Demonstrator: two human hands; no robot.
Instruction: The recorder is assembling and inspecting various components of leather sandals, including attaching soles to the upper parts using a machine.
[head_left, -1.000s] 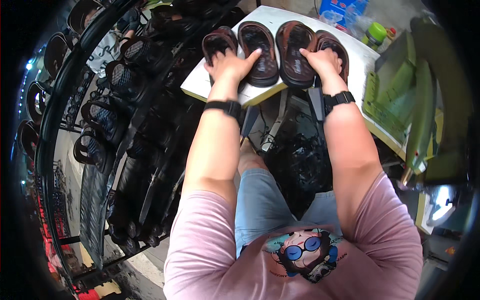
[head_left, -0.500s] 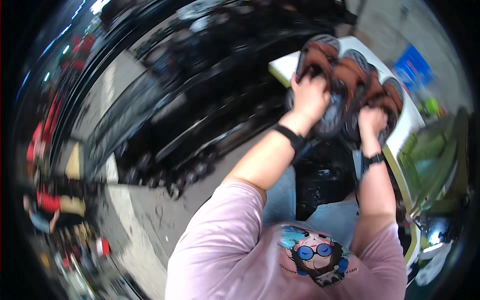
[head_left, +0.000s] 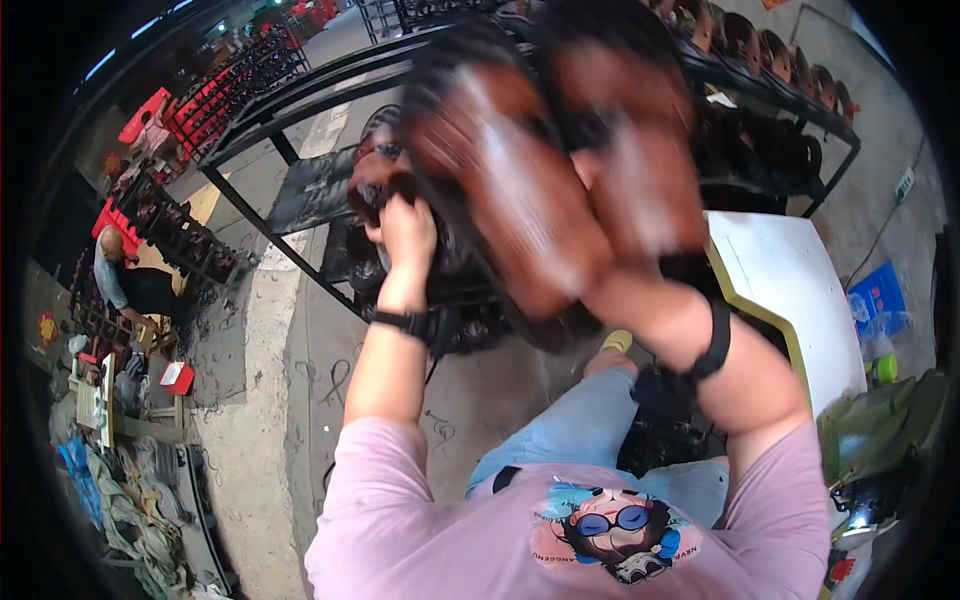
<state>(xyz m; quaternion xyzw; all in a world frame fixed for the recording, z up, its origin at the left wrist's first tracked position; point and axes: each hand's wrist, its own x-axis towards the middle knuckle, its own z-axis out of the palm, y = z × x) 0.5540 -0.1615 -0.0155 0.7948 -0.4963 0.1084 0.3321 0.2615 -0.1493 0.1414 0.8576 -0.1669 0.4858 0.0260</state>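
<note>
L hand (head_left: 403, 235): fingers curled in at the near edge of a brown slip-on sandal (head_left: 378, 168), gripping it, back of hand up. That sandal sits over the L part of a black metal rack (head_left: 283, 148), w/ more dark footwear just beside it; can't tell if it's touching the shelf.

R hand (head_left: 635, 303): reaches in across the body from lower R & holds up two more brown sandals (head_left: 510, 170), well off any surface & close to the cam. Both are big in view, motion-blurred, side by side, tops brown w/ dark far ends. They hide most of the R fingers, so exact grip unclear, though the hand is closed on the pr. They also block the mid part of the rack.

Black wristband on each wrist. Person wears pink T-shirt (head_left: 440, 520) w/ cartoon print & lt blue denim shorts (head_left: 560, 415); one yellow shoe (head_left: 618, 342) shows below.

White bench (head_left: 785, 285) w/ yellow edge stands R of the R forearm. Past it, on the R: blue bag (head_left: 880, 290), bottle w/ green cap (head_left: 885, 368).

Row of brown footwear (head_left: 770, 52) along the rack, upper R. Far L: co-worker (head_left: 112, 268) bent fwd, near a red box (head_left: 177, 378). More racks of footwear (head_left: 240, 95) in upper L b/g.
</note>
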